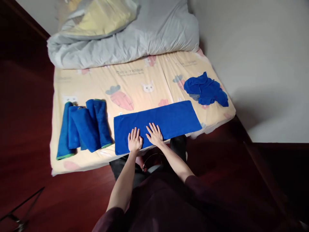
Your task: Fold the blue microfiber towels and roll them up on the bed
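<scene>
A blue towel (173,117) lies spread flat as a long rectangle along the front edge of the bed. My left hand (135,140) rests palm down on its left part, fingers stretched out. Just to the right, my right hand (154,134) also lies flat on the cloth with its fingers spread. Neither hand grips anything. Several rolled blue towels (85,127), some with green edging, lie side by side to the left of the flat one. A crumpled heap of blue cloth (206,89) sits on the right side of the bed.
The bed's sheet (142,103) is pale with carrot and rabbit prints. A grey quilt (164,29) with a yellow side (103,19) is bunched at the back. A pale wall (260,64) stands close on the right. Dark red floor (79,199) surrounds the front; a thin black stand (21,209) is at lower left.
</scene>
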Tool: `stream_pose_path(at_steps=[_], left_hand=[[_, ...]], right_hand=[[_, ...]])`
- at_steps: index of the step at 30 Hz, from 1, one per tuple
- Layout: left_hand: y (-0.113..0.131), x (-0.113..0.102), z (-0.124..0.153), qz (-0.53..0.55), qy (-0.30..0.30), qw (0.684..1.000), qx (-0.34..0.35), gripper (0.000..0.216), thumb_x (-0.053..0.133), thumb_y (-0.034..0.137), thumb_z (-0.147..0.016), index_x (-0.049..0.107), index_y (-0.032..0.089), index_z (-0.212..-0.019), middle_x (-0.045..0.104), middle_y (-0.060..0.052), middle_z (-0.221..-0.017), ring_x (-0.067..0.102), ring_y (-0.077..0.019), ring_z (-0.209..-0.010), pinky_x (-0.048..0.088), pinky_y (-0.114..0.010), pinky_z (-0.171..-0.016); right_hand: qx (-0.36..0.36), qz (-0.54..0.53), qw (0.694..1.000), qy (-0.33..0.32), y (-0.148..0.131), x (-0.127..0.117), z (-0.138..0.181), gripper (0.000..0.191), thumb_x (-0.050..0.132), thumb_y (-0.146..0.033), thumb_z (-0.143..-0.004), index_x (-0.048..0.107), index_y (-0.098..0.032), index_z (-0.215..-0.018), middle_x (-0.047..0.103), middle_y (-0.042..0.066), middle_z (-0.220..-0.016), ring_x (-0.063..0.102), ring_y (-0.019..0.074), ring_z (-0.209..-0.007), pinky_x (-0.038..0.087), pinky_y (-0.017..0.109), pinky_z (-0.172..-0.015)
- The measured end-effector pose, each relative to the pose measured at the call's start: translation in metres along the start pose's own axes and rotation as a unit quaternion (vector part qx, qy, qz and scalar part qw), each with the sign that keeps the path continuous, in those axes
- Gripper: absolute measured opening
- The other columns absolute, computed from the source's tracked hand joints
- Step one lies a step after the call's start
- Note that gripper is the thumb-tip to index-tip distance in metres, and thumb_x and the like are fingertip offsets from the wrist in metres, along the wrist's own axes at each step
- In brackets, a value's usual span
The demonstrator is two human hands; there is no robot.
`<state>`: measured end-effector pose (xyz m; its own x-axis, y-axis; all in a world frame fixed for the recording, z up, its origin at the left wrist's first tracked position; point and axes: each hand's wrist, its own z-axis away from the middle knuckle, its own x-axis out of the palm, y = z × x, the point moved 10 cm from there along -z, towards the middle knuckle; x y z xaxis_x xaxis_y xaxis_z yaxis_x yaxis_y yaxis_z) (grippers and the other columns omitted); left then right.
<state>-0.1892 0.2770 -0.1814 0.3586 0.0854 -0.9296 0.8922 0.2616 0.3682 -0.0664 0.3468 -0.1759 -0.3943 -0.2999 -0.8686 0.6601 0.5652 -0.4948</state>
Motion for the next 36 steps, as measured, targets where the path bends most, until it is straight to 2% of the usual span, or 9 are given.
stream_pose_path(at_steps=[5, 8, 12, 18, 22, 25, 29, 32, 36], left_hand=[[0.003, -0.003, -0.001, -0.014, -0.004, 1.0, 0.004, 0.064, 0.036, 0.026, -0.101, 0.033, 0.015, -0.164, 0.022, -0.01, -0.173, 0.014, -0.0266, -0.162, 0.012, -0.053, -0.132], [0.004, -0.003, -0.001, -0.02, 0.001, 1.0, 0.006, 0.064, 0.035, 0.026, -0.101, 0.032, 0.015, -0.164, 0.021, -0.01, -0.174, 0.014, -0.026, -0.163, 0.012, -0.052, -0.132], [0.003, -0.002, -0.001, -0.025, 0.003, 1.0, 0.006, 0.066, 0.036, 0.026, -0.101, 0.03, 0.017, -0.165, 0.022, -0.01, -0.173, 0.014, -0.0263, -0.163, 0.012, -0.053, -0.132], [0.002, -0.001, -0.001, -0.027, 0.001, 1.0, 0.006, 0.063, 0.033, 0.028, -0.102, 0.032, 0.015, -0.165, 0.02, -0.009, -0.174, 0.013, -0.0251, -0.163, 0.012, -0.051, -0.132], [0.001, 0.001, -0.002, -0.03, -0.004, 1.0, -0.003, 0.064, 0.035, 0.028, -0.102, 0.032, 0.017, -0.165, 0.021, -0.009, -0.174, 0.013, -0.0257, -0.163, 0.011, -0.052, -0.132], [0.001, 0.002, -0.003, -0.037, -0.005, 0.999, -0.004, 0.063, 0.036, 0.027, -0.102, 0.033, 0.016, -0.164, 0.022, -0.008, -0.174, 0.014, -0.0252, -0.162, 0.011, -0.051, -0.132], [0.0, 0.001, -0.005, -0.047, -0.005, 0.999, 0.001, 0.06, 0.036, 0.026, -0.104, 0.035, 0.014, -0.162, 0.022, -0.009, -0.174, 0.016, -0.0262, -0.162, 0.012, -0.051, -0.132], [0.0, 0.002, -0.006, -0.044, -0.003, 0.999, 0.004, 0.058, 0.036, 0.024, -0.105, 0.034, 0.012, -0.162, 0.023, -0.01, -0.173, 0.019, -0.0276, -0.161, 0.013, -0.052, -0.132], [0.016, 0.008, -0.013, -0.005, 0.013, 0.999, -0.043, 0.059, 0.033, 0.026, -0.107, 0.033, 0.003, -0.161, 0.018, -0.019, -0.173, 0.006, -0.0311, -0.163, 0.006, -0.057, -0.132]], right_hand=[[-0.023, -0.013, 1.0, -0.013, 0.007, -0.007, -0.001, 0.062, 0.047, -0.044, -0.106, 0.035, -0.022, -0.164, 0.017, 0.004, -0.175, 0.011, 0.0254, -0.163, 0.007, 0.052, -0.131], [-0.025, -0.014, 1.0, -0.003, 0.03, -0.02, -0.001, 0.062, 0.05, -0.045, -0.105, 0.037, -0.023, -0.162, 0.017, 0.004, -0.175, 0.014, 0.024, -0.162, 0.007, 0.051, -0.131], [0.028, 0.005, 0.999, 0.021, 0.09, -0.051, 0.002, 0.061, 0.049, -0.044, -0.106, 0.039, -0.019, -0.161, 0.017, 0.006, -0.175, 0.014, 0.0238, -0.162, 0.004, 0.049, -0.131], [0.138, 0.061, 0.987, 0.058, 0.205, -0.12, 0.026, 0.06, 0.045, -0.04, -0.109, 0.036, -0.012, -0.161, 0.019, 0.008, -0.174, 0.011, 0.0217, -0.16, -0.001, 0.044, -0.129], [0.189, 0.109, 0.974, 0.062, 0.263, -0.156, 0.048, 0.061, 0.039, -0.037, -0.111, 0.032, -0.004, -0.161, 0.019, 0.017, -0.173, 0.009, 0.0211, -0.16, 0.0, 0.044, -0.128], [0.192, 0.142, 0.969, 0.059, 0.279, -0.163, 0.054, 0.061, 0.035, -0.037, -0.111, 0.031, -0.004, -0.162, 0.02, 0.019, -0.172, 0.008, 0.0208, -0.16, 0.004, 0.046, -0.127], [0.188, 0.175, 0.963, 0.085, 0.283, -0.161, 0.055, 0.059, 0.033, -0.038, -0.109, 0.035, -0.014, -0.164, 0.023, 0.013, -0.173, 0.014, 0.0208, -0.16, 0.01, 0.047, -0.129], [0.177, 0.192, 0.959, 0.108, 0.285, -0.158, 0.054, 0.058, 0.034, -0.036, -0.108, 0.038, -0.017, -0.163, 0.026, 0.011, -0.172, 0.018, 0.022, -0.16, 0.013, 0.048, -0.13], [0.164, 0.189, 0.958, 0.141, 0.287, -0.158, 0.054, 0.058, 0.036, -0.031, -0.105, 0.042, -0.016, -0.16, 0.03, 0.012, -0.171, 0.023, 0.0252, -0.159, 0.018, 0.053, -0.128]])
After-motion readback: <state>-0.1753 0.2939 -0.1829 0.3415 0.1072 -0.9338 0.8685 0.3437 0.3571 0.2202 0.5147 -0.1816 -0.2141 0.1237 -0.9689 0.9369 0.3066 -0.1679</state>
